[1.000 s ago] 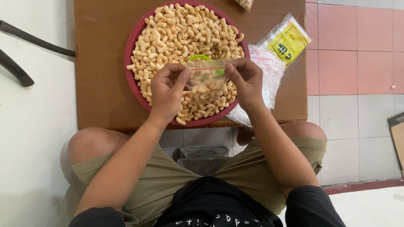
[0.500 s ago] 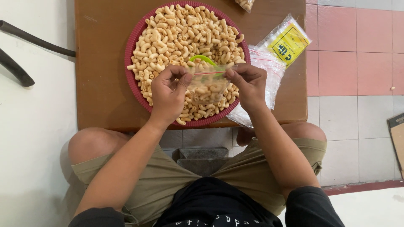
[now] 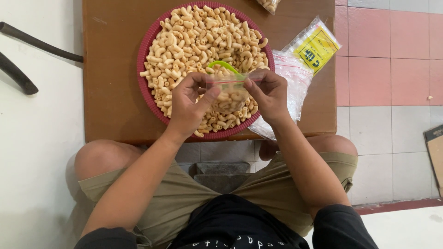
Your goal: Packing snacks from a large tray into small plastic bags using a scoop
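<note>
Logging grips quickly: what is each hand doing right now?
Left hand: shut on the small clear bag, pinching its top edge.
Right hand: shut on the same bag's other corner.

brown table (image 3: 110, 69) with tray (image 3: 144, 55), bags (image 3: 295, 78)

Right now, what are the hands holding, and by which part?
Both hold one small clear bag with macaroni pieces inside. Left hand pinches its top left corner, right hand its top right corner, along the zip strip, above the red tray.
</note>
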